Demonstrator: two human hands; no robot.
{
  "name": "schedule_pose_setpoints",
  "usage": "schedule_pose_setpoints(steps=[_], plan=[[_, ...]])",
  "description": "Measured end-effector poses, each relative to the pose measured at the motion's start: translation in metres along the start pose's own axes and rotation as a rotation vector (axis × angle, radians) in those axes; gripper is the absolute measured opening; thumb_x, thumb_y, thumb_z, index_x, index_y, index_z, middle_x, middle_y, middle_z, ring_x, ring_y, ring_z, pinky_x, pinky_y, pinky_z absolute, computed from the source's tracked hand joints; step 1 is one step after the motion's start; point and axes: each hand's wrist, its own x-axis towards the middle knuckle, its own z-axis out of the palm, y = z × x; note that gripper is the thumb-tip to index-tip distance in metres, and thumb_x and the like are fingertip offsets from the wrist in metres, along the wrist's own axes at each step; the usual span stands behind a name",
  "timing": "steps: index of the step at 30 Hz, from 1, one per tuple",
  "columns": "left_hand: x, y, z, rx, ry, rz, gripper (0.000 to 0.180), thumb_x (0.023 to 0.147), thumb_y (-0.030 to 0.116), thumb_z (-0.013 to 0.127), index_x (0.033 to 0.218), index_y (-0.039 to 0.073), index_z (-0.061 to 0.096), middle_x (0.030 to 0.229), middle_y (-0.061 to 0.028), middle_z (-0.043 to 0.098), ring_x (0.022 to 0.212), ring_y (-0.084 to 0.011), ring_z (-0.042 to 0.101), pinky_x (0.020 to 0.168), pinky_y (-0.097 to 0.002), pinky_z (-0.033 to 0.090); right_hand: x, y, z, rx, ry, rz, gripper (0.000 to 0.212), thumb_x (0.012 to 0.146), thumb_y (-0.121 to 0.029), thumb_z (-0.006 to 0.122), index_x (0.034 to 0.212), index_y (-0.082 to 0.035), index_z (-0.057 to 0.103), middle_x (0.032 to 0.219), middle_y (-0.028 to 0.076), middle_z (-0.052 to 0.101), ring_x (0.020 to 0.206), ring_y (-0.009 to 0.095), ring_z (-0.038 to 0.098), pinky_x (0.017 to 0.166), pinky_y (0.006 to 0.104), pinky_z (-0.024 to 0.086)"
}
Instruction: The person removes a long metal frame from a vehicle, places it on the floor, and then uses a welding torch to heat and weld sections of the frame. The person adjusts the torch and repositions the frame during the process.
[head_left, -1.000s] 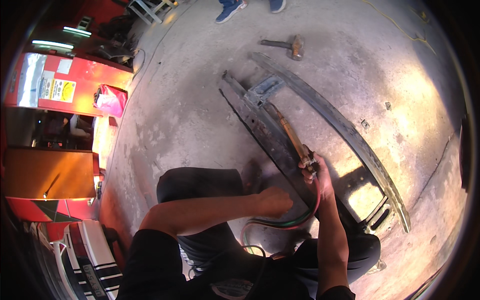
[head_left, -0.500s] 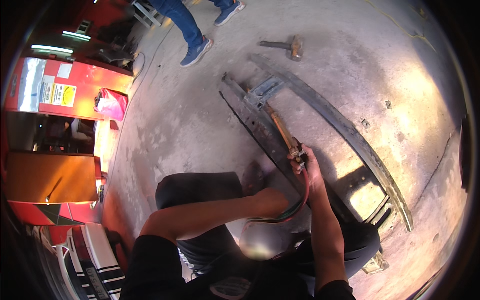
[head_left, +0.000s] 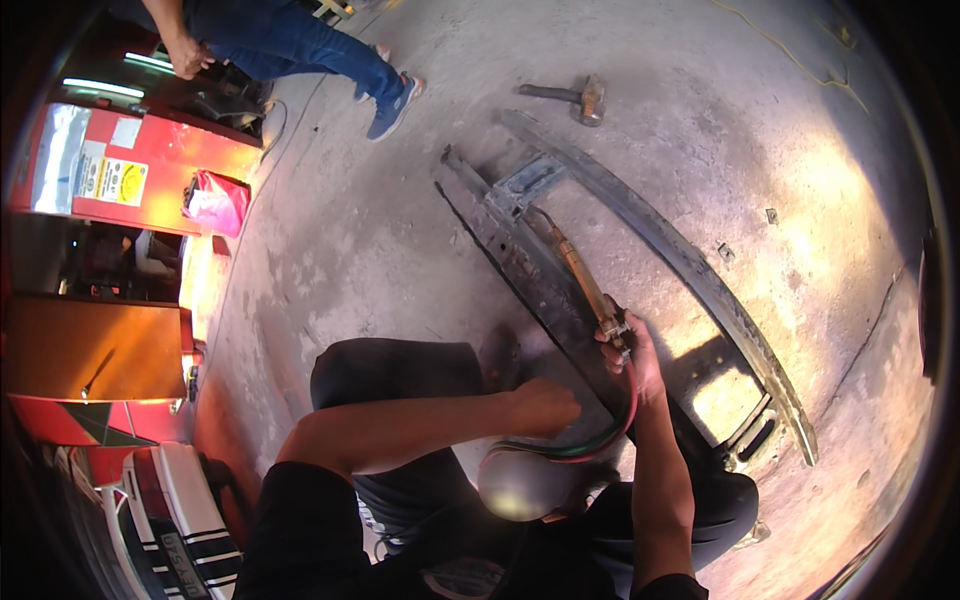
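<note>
My right hand (head_left: pixel 637 348) is closed round the handle of a brass gas torch (head_left: pixel 582 278). The nozzle points up and away, close to a crosspiece of a grey metal frame (head_left: pixel 690 265) lying on the floor. Red and green hoses (head_left: pixel 600 440) curve down from the torch and back under my left hand. My left hand (head_left: pixel 545 407) is closed in a fist just above the hoses, over my bent knee; its fingers face away, hiding whatever they may hold. I can make out no flame at the nozzle.
A short-handled sledgehammer (head_left: pixel 585 98) lies beyond the frame, and small metal pieces (head_left: pixel 726 252) lie to its right. At the upper left is another person's leg (head_left: pixel 345 55). A red cabinet (head_left: pixel 160 165) and a white-and-black vehicle part (head_left: pixel 185 510) stand on the left.
My right hand has drawn the torch back slightly and to the right, its nozzle shifting away from the crosspiece. The other person has stepped left, and a hand of theirs now shows.
</note>
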Motion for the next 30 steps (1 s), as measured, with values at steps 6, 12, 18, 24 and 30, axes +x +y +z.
schedule_pose_setpoints(steps=[6,12,18,24,30], plan=[[0.004,0.002,-0.001,0.015,-0.027,-0.019,0.018,0.084,0.015,0.059,0.075,0.003,0.07,0.076,-0.0176,0.069,0.074,-0.0356,0.069,0.067,-0.047,0.055,-0.001,-0.001,-0.001,0.006,0.001,0.002,0.051,0.097,-0.042,0.053,0.142,-0.018,0.047,0.084,0.007,0.059,0.047,0.008,0.042,0.038,0.0184,0.03],[0.001,0.002,-0.002,0.019,-0.017,-0.066,0.014,0.079,0.014,0.063,0.073,0.004,0.071,0.076,-0.0181,0.07,0.074,-0.0357,0.07,0.067,-0.046,0.056,0.015,0.005,0.004,-0.006,-0.021,-0.011,0.048,0.097,-0.042,0.054,0.137,-0.015,0.049,0.083,0.007,0.059,0.047,0.008,0.043,0.038,0.0188,0.032],[-0.002,0.0,0.0,0.0,-0.051,-0.093,0.015,0.079,0.012,0.06,0.075,0.002,0.071,0.078,-0.0197,0.07,0.076,-0.0368,0.07,0.069,-0.0468,0.056,0.037,0.011,0.009,-0.005,-0.019,0.003,0.041,0.098,-0.042,0.053,0.125,-0.012,0.053,0.082,0.007,0.058,0.047,0.008,0.045,0.039,0.019,0.035],[-0.003,-0.002,-0.001,0.039,-0.058,-0.062,0.019,0.084,0.016,0.058,0.08,0.002,0.07,0.074,-0.0184,0.069,0.073,-0.0364,0.07,0.068,-0.0469,0.056,0.045,0.014,0.011,0.025,-0.026,0.015,0.044,0.098,-0.042,0.053,0.13,-0.012,0.052,0.083,0.006,0.057,0.047,0.008,0.044,0.038,0.0189,0.034],[-0.002,0.0,-0.002,-0.031,-0.033,-0.063,0.014,0.078,0.012,0.061,0.074,0.003,0.071,0.077,-0.0189,0.069,0.076,-0.0371,0.069,0.068,-0.0469,0.055,0.02,0.004,0.007,0.004,-0.028,0.009,0.049,0.098,-0.042,0.052,0.138,-0.016,0.048,0.083,0.005,0.057,0.046,0.006,0.043,0.038,0.0184,0.032]])
